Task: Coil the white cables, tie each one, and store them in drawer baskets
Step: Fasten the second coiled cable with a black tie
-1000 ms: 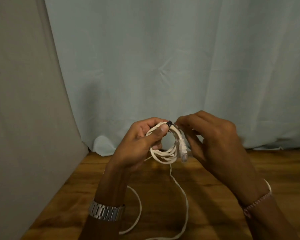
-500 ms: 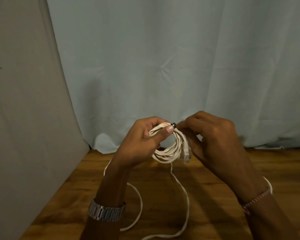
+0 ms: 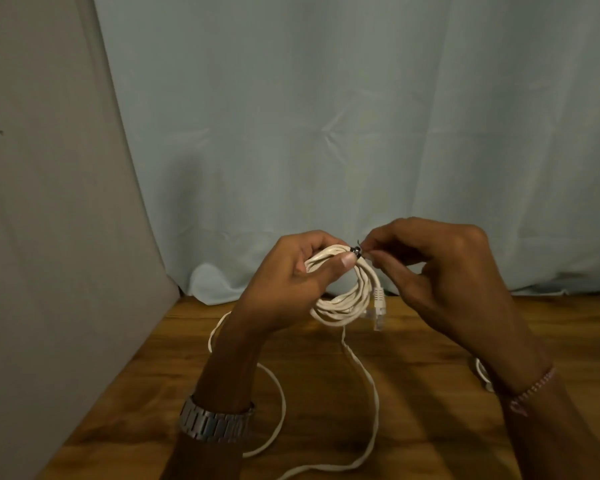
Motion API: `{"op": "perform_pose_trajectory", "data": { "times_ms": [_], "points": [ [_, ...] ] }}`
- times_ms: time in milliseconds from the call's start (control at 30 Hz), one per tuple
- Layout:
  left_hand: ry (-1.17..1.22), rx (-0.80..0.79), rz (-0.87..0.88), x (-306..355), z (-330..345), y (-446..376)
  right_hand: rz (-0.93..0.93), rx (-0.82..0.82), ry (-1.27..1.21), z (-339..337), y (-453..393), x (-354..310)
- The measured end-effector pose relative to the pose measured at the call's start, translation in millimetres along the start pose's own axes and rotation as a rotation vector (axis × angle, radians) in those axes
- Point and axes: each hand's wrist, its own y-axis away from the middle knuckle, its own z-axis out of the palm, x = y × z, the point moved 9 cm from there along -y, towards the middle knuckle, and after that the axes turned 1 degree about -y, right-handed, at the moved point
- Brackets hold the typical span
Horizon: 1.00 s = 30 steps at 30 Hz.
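Note:
A coiled white cable (image 3: pixel 347 301) hangs above the wooden table, held at its top by my left hand (image 3: pixel 291 275), thumb pressed over the strands. My right hand (image 3: pixel 440 268) pinches a small dark tie (image 3: pixel 356 250) at the coil's top, right beside my left thumb. A clear plug (image 3: pixel 379 306) dangles on the coil's right side. A loose white cable (image 3: pixel 364 372) runs from below the coil down onto the table and loops under my left forearm. No drawer baskets are in view.
The wooden table (image 3: pixel 430 393) fills the lower view. A pale blue curtain (image 3: pixel 326 116) hangs behind it and a grey cloth wall (image 3: pixel 42 202) closes the left side. Another bit of white cable (image 3: pixel 482 372) shows behind my right wrist.
My right hand has lifted slightly and its fingertips have closed on the tie at the coil's top. The coil has turned a little, with the plug hanging lower right.

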Motion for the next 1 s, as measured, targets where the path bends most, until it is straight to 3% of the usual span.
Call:
{"op": "perform_pose_trajectory", "data": {
  "times_ms": [200, 333, 533, 800, 1000],
  "points": [
    [0.295, -0.044, -0.054, -1, 5, -1, -0.006, 0.090, -0.056, -7, 1, -4],
    [0.351, -0.070, -0.077, -1, 8, 0, -0.039, 0.108, -0.006, -7, 2, -7],
    [0.261, -0.038, -0.135, -6, 4, 1, -0.058, 0.042, 0.074, 0, 2, -10],
    [0.012, 0.025, -0.075, -1, -3, 2, -0.062, -0.033, 0.111, 4, 1, -11],
    [-0.116, 0.025, -0.025, 6, -1, 3, 0.057, -0.017, -0.025, -2, 0, -2]
  ]
}}
